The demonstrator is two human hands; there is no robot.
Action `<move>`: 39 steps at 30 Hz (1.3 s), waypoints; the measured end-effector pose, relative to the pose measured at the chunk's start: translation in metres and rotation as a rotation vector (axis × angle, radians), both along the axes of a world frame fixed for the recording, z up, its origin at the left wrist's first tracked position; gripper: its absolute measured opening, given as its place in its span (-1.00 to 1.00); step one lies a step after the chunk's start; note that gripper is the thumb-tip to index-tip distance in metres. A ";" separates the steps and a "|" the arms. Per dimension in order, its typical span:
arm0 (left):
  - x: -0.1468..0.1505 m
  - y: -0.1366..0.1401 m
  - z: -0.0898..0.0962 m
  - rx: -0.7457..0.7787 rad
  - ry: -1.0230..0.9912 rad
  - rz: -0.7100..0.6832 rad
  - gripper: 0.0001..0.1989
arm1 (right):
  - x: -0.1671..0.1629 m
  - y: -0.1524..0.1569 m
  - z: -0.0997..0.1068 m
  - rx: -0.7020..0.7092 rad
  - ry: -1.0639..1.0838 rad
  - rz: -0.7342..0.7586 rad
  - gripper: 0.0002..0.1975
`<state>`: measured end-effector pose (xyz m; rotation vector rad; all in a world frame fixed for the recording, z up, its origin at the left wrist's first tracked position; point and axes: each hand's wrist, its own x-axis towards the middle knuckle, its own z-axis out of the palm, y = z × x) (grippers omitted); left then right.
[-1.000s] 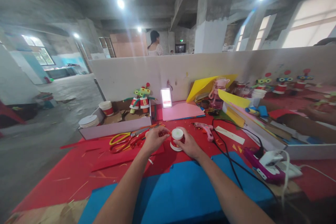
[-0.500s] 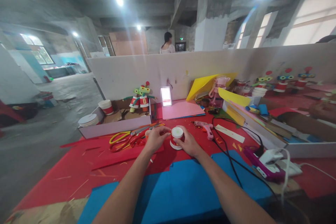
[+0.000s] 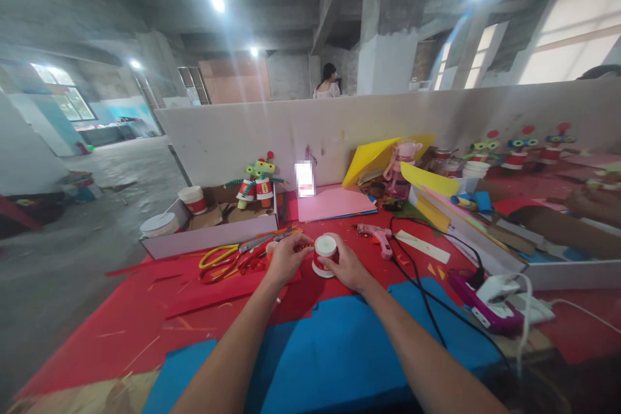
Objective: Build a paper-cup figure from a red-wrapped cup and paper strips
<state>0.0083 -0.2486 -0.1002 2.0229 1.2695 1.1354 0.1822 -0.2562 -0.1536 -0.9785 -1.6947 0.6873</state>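
The underside of the upturned cup [image 3: 325, 247] faces up, but part of its red side is covered by the right hand [image 3: 348, 265]. Between the cup and the left hand [image 3: 286, 260], something small and reddish shows at the fingertips, too small to make out. An orange piece [image 3: 272, 248] to the left of the cup is partly hidden behind the left hand. Beyond the cup, a pixelated white patch [image 3: 305, 179] cannot be read, and a person [image 3: 326, 84] farther off is cut off below by the white partition [image 3: 233, 136].

The cup stands on the red-covered bench [image 3: 104, 336], in front of the wearer. The right fingers curve around its right side, the thumb pressed against its near face. The left fingers are drawn together just beside its left side; whether they pinch the reddish bit cannot be told.

Beyond and left of the cup, a shallow white box [image 3: 213, 239] contains a red-and-white cup [image 3: 193, 200], a white tub [image 3: 160, 224], brown cardboard [image 3: 206, 215] and two green-headed figures [image 3: 256, 185]. Well to the right of the cup, a larger white box [image 3: 557, 276] contains cardboard, paper sheets and blue rolled pieces [image 3: 482, 201].
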 end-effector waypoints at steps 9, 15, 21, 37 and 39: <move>-0.002 0.002 0.000 -0.038 0.011 -0.010 -0.87 | 0.001 -0.003 0.005 -0.003 0.016 0.028 -0.54; -0.005 0.001 0.001 -0.043 0.000 -0.049 -0.82 | 0.000 -0.003 0.005 -0.003 0.019 0.030 -0.55; -0.004 0.006 -0.007 -0.026 -0.031 -0.059 -0.93 | 0.001 -0.002 0.004 0.010 0.020 0.035 -0.56; -0.006 0.009 -0.011 -0.007 -0.046 -0.102 -0.92 | 0.002 -0.002 0.004 -0.023 0.023 0.056 -0.56; -0.006 0.010 -0.011 -0.008 -0.050 -0.107 -0.92 | 0.003 -0.002 0.004 -0.025 0.024 0.057 -0.57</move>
